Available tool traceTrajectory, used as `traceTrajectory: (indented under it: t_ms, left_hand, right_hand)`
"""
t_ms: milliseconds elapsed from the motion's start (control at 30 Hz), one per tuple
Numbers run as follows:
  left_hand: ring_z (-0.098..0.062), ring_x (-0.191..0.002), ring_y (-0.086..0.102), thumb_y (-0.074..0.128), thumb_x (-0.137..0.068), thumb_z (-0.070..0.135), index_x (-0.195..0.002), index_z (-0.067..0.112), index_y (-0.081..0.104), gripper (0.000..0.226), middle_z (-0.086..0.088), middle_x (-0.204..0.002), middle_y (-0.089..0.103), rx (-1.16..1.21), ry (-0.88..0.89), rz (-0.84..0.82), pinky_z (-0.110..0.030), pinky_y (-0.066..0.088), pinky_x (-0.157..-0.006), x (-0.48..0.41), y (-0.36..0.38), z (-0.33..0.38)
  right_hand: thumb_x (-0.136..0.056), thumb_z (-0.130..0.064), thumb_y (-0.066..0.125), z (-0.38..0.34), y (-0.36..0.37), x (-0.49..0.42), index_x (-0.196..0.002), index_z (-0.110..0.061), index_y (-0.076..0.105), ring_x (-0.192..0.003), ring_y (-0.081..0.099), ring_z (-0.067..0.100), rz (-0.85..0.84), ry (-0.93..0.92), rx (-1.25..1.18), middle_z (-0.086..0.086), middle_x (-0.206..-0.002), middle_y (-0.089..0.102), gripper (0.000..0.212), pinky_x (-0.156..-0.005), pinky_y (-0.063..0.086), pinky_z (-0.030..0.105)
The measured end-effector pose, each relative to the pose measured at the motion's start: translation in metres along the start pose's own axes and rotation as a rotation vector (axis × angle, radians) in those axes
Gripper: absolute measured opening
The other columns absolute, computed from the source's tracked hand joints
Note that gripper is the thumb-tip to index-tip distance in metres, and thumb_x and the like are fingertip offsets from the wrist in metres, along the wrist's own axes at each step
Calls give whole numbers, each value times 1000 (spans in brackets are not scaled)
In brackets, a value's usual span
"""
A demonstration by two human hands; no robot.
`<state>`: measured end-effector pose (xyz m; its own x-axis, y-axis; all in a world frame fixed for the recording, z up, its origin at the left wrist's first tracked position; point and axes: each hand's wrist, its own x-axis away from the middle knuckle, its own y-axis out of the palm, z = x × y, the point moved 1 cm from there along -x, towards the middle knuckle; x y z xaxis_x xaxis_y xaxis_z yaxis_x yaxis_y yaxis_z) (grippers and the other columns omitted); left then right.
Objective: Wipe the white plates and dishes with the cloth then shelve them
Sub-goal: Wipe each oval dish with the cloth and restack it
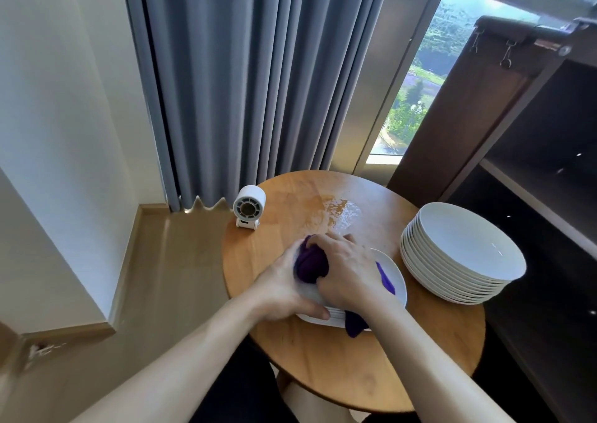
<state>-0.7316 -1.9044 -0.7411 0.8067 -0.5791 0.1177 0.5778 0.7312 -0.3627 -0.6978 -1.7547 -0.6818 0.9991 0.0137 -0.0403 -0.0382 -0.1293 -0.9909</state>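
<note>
While the right grip (345, 270) bunches the purple cloth (311, 266) and presses it down, the white plate (396, 275) lies flat at about the middle of the round wooden table (355, 374). The left grip (284, 290) holds the plate's rim at about 8 o'clock, thumb on the near edge, and steadies it. A tail of cloth hangs over the rim at 5 o'clock. The plate looks like glazed ceramic: stiff, brittle and probably slick, more so if damp, so it is best taken at the rim with the thumb on top and fingers beneath. The cloth is soft and limp and will bunch wherever it is held. At 3 o'clock on the table stands a stack of white dishes (462, 251), likely heavy as a whole and safer lifted a few at a time. Beyond it, further to 3 o'clock, is the dark shelf (533, 180). A small white fan (248, 207) sits at 10 o'clock.
</note>
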Motion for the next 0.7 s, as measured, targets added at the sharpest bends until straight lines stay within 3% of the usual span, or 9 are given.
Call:
traceTrajectory:
  t_ms: [133,200,333,367,467,567,700]
  left_hand:
    - [12,-118,55,102,-38,42,-147,54,27,134,30,-127,61,-6,19,12,-22,49,-102,1,-1,1]
    - [12,-116,56,100,-40,43,-138,65,28,124,34,-124,59,-38,28,17,-22,50,-100,0,0,0]
    - [5,-126,45,95,-39,62,-154,50,13,142,32,-137,43,-104,39,8,-18,39,-101,0,-1,-2]
    - [10,-124,44,94,-36,69,-152,55,13,142,37,-135,42,-113,46,7,-13,37,-98,0,-1,-2]
    - [30,-107,44,97,-39,62,-120,86,18,116,56,-117,45,-131,83,27,7,35,-78,0,-3,2]
    - [37,-106,35,96,-44,53,-110,90,16,110,62,-114,36,-148,87,48,11,30,-77,3,-4,6]
    - [34,-108,37,96,-45,51,-109,89,18,108,58,-115,39,-145,72,36,10,30,-79,0,-3,5]
  right_hand:
    - [-68,-46,52,-8,-9,4,-123,-37,53,-107,48,21,-65,-48,-32,-13,-114,57,56,-85,40,38]
    - [-73,-38,60,-9,-12,12,-126,-36,53,-111,46,20,-96,-98,-32,-14,-120,57,54,-88,40,37]
    - [-83,-36,68,-9,-14,32,-123,-35,52,-106,48,22,-132,-193,57,-10,-116,57,43,-87,44,43]
    - [-85,-41,67,-6,-15,37,-123,-35,51,-104,49,23,-132,-186,75,-9,-114,56,43,-86,45,43]
    - [-86,-50,61,12,-19,54,-126,-36,49,-100,50,23,-129,-111,65,-8,-112,55,44,-83,47,41]
    - [-80,-46,58,39,-24,70,-123,-40,47,-97,50,20,-120,-27,114,-12,-109,53,45,-78,47,37]
    - [-78,-42,59,79,-32,74,-120,-40,47,-98,48,19,-109,145,228,-14,-114,53,43,-77,44,35]
